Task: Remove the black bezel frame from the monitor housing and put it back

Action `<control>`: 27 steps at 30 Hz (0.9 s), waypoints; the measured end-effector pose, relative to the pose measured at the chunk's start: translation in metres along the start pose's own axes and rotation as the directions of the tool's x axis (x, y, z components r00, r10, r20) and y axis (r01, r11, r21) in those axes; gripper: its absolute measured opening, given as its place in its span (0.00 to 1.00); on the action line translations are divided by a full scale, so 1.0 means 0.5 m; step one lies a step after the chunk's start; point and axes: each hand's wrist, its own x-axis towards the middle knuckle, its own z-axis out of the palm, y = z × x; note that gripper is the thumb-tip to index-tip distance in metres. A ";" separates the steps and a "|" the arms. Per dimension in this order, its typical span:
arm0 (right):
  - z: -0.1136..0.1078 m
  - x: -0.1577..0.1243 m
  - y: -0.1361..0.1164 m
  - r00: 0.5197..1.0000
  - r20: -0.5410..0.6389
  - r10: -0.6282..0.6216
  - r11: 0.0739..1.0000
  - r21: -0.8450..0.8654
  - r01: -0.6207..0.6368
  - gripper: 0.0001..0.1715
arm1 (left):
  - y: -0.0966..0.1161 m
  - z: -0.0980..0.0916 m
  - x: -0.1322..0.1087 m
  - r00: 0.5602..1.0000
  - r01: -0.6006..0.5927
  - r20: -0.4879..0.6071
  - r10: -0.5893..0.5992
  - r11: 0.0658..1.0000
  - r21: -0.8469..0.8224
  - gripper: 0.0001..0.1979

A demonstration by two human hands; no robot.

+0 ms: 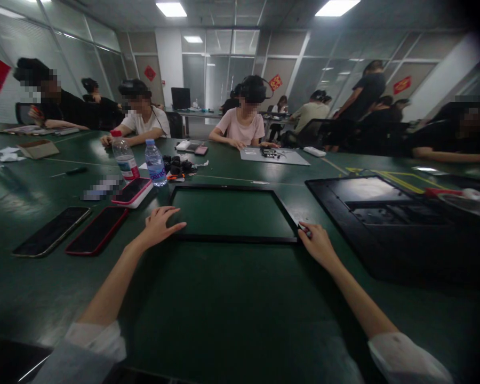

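Note:
A thin black rectangular frame (240,239) lies flat on the green table (232,309), with the tabletop showing through its middle. At its left side, my left hand (162,226) rests with fingers spread, touching the edge near the corner. My right hand (317,241) is at the frame's near right corner, its fingers closed around a small dark thing that I cannot make out. To the right lies a large black panel (384,234) with a recessed section.
Left of my hands lie a black phone (52,232), a red-edged phone (97,231) and a pink-edged phone (133,191). Behind them stand a red-capped bottle (125,159) and a blue-capped bottle (156,164). People sit across the table.

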 end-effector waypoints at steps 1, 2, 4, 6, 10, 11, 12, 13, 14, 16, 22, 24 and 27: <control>0.001 -0.001 0.001 1.000 -0.001 0.001 1.000 -0.001 -0.001 0.30 | 0.008 -0.003 -0.006 0.996 -0.047 0.076 0.048 0.999 -0.009 0.37; 0.001 -0.001 0.003 1.000 0.000 0.002 1.000 -0.003 -0.002 0.30 | 0.014 -0.005 -0.011 0.988 -0.085 0.130 0.086 0.996 -0.011 0.39; 0.002 -0.002 0.006 1.000 0.005 0.003 1.000 -0.005 -0.003 0.30 | 0.022 -0.006 -0.016 0.972 -0.133 0.194 0.131 0.991 -0.007 0.41; 0.002 -0.001 0.008 1.000 0.002 0.006 1.000 0.000 -0.006 0.29 | 0.025 -0.005 -0.017 0.970 -0.133 0.203 0.132 0.991 -0.006 0.36; 0.001 0.002 0.004 1.000 0.002 -0.006 0.999 0.038 0.006 0.29 | 0.025 -0.001 -0.011 0.983 -0.092 0.156 0.094 0.996 -0.019 0.24; 0.000 0.002 0.002 1.000 -0.001 -0.008 0.999 0.051 0.008 0.30 | 0.025 0.000 -0.010 0.986 -0.091 0.140 0.094 0.996 -0.022 0.24; -0.001 0.003 -0.001 1.000 -0.005 -0.006 0.998 0.067 0.006 0.31 | 0.025 0.001 -0.010 0.987 -0.094 0.127 0.097 0.995 -0.027 0.24; -0.003 0.003 -0.005 1.000 -0.006 -0.001 0.996 0.087 0.002 0.32 | 0.025 0.002 -0.011 0.987 -0.099 0.120 0.103 0.995 -0.033 0.24; -0.005 0.003 -0.010 1.000 -0.003 0.004 0.994 0.109 -0.004 0.34 | 0.025 0.003 -0.011 0.987 -0.103 0.116 0.107 0.994 -0.040 0.24; -0.009 0.001 -0.021 1.000 0.016 0.017 0.987 0.157 -0.020 0.35 | 0.026 0.004 -0.013 0.988 -0.099 0.110 0.104 0.994 -0.047 0.24; -0.018 -0.003 -0.040 0.997 0.054 0.051 0.974 0.217 -0.062 0.34 | 0.030 0.002 -0.013 0.996 -0.074 0.043 0.076 0.996 -0.044 0.24; -0.025 0.002 -0.036 0.998 0.045 0.053 0.977 0.205 -0.061 0.33 | 0.029 0.004 -0.011 0.998 -0.067 0.010 0.068 0.997 -0.050 0.24; -0.056 0.012 -0.016 0.996 -0.063 0.061 0.992 0.114 -0.053 0.32 | 0.024 0.006 -0.008 0.998 -0.036 -0.045 0.033 0.998 -0.060 0.25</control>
